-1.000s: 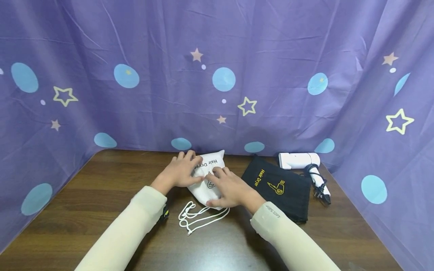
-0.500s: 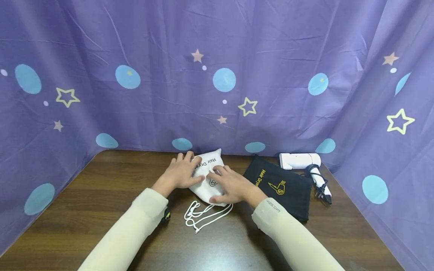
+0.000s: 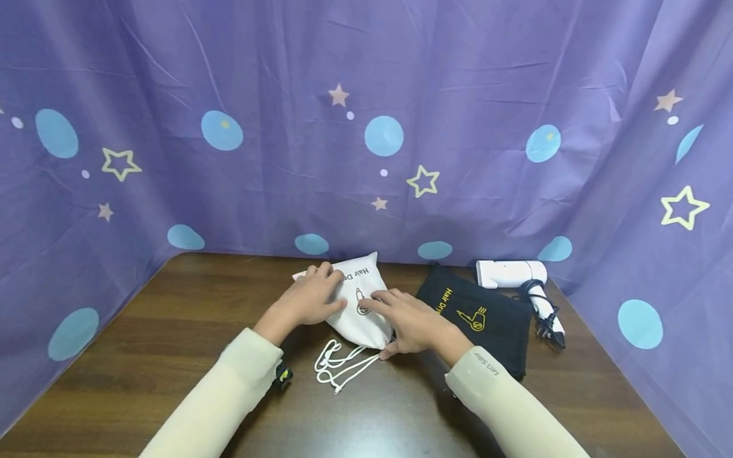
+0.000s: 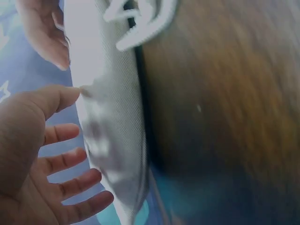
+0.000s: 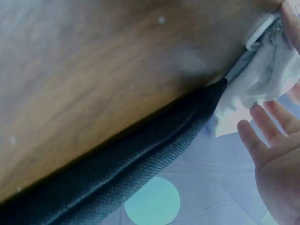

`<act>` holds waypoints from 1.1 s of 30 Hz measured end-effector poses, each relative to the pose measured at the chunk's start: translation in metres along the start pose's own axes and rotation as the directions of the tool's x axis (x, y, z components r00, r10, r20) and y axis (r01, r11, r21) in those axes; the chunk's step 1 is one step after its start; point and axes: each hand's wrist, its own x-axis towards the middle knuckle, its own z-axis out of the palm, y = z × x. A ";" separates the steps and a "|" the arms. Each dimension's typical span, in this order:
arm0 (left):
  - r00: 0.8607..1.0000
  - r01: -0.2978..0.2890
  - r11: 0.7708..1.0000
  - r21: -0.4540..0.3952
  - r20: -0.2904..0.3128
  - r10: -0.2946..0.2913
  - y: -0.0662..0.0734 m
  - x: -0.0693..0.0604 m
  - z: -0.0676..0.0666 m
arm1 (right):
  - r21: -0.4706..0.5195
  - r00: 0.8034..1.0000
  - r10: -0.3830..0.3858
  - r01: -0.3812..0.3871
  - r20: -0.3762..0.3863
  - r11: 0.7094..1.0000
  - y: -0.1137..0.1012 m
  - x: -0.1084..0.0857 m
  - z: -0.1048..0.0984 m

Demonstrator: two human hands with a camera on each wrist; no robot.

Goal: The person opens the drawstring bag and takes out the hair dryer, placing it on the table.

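Observation:
On the table lies a white drawstring pouch (image 3: 359, 327) printed "Hair Dryer", with something bulky inside that is hidden. Its white cord (image 3: 324, 361) trails in loops toward the person. My left hand (image 3: 309, 299) rests at the pouch's left side with fingers spread; in the left wrist view the fingertips (image 4: 91, 177) are at the cloth's edge. My right hand (image 3: 415, 323) lies over the pouch's right side, its thumb low by the cord's start. In the right wrist view the fingers (image 5: 267, 124) are loosely extended near the gathered cloth (image 5: 251, 84).
A black pouch (image 3: 498, 331) printed "Hair Dryer" in yellow lies flat to the right. Behind it is a white hair dryer (image 3: 509, 273) with a black cord wound round its handle. A purple curtain (image 3: 475, 210) stands behind the wooden table (image 3: 189, 305).
My right hand has shifted right and its thumb has come down beside the cord. The pouch and cord have moved slightly to the right, and my left hand stays at the pouch's left side.

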 end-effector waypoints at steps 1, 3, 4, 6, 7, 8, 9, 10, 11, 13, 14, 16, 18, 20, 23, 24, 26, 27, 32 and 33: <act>1.000 -0.011 1.000 -0.010 -0.005 0.011 0.002 0.000 -0.001 | -0.001 1.000 -0.003 0.003 -0.005 1.000 0.000 -0.001 0.000; 0.999 -0.033 0.999 -0.025 -0.004 0.033 0.007 -0.001 -0.002 | -0.008 1.000 -0.010 0.009 -0.011 1.000 0.001 -0.002 -0.001; 0.999 -0.042 0.999 -0.032 -0.002 0.042 0.009 -0.002 -0.003 | -0.011 1.000 -0.012 0.012 -0.010 1.000 0.001 -0.002 -0.001; 0.998 -0.063 0.997 -0.049 0.006 0.063 0.013 -0.004 -0.005 | -0.016 1.000 -0.016 0.016 -0.011 1.000 0.001 -0.001 -0.001; 0.997 -0.074 0.995 -0.060 0.012 0.075 0.014 -0.005 -0.006 | -0.016 1.000 -0.019 0.018 -0.012 1.000 0.001 -0.001 -0.002; 0.996 -0.085 0.994 -0.075 0.021 0.087 0.016 -0.006 -0.008 | -0.016 1.000 -0.022 0.021 -0.016 1.000 0.001 -0.001 -0.003; 0.995 -0.097 0.991 -0.091 0.029 0.100 0.017 -0.008 -0.009 | -0.016 1.000 -0.023 0.022 -0.017 1.000 0.001 -0.001 -0.004; 0.993 -0.111 0.988 -0.107 0.036 0.116 0.018 -0.009 -0.010 | -0.015 1.000 -0.025 0.024 -0.019 1.000 0.001 0.000 -0.005; 0.990 -0.125 0.984 -0.123 0.044 0.131 0.019 -0.011 -0.010 | -0.014 0.999 -0.025 0.025 -0.021 1.000 0.001 0.000 -0.006; 0.985 -0.152 0.976 -0.159 0.057 0.163 0.020 -0.014 -0.012 | 0.003 0.999 -0.025 0.026 -0.030 1.000 0.001 0.001 -0.009; 0.982 -0.165 0.971 -0.171 0.064 0.178 0.021 -0.015 -0.012 | 0.010 0.999 -0.024 0.024 -0.036 1.000 0.002 0.001 -0.011; 0.976 -0.195 0.964 -0.179 0.065 0.209 0.023 -0.017 -0.014 | 0.034 0.998 -0.018 0.020 -0.053 0.999 0.002 0.001 -0.014; 0.971 -0.223 0.960 -0.172 0.050 0.235 0.026 -0.018 -0.015 | 0.059 0.997 -0.016 0.021 -0.076 0.998 0.003 0.001 -0.017; 0.968 -0.244 0.958 -0.147 0.024 0.250 0.030 -0.018 -0.016 | 0.078 0.995 -0.016 0.024 -0.094 0.997 0.004 0.001 -0.019; 0.962 -0.273 0.956 -0.103 -0.038 0.271 0.035 -0.018 -0.017 | 0.107 0.993 -0.005 0.018 -0.114 0.994 0.005 0.002 -0.022; 0.960 -0.279 0.957 -0.086 -0.058 0.274 0.037 -0.017 -0.017 | 0.118 0.993 -0.003 0.017 -0.120 0.993 0.005 0.003 -0.023; 0.952 -0.295 0.954 -0.055 -0.105 0.288 0.040 -0.016 -0.017 | 0.138 0.991 0.002 0.016 -0.135 0.990 0.006 0.004 -0.025; 0.947 -0.301 0.953 -0.039 -0.129 0.294 0.041 -0.015 -0.016 | 0.151 0.989 0.002 0.021 -0.148 0.988 0.007 0.005 -0.027; 0.919 -0.322 0.947 0.013 -0.237 0.315 0.041 -0.011 -0.012 | 0.188 0.972 -0.014 0.059 -0.233 0.980 0.014 0.009 -0.031; 0.913 -0.324 0.946 0.018 -0.255 0.318 0.040 -0.011 -0.012 | 0.192 0.968 -0.015 0.065 -0.249 0.979 0.015 0.009 -0.032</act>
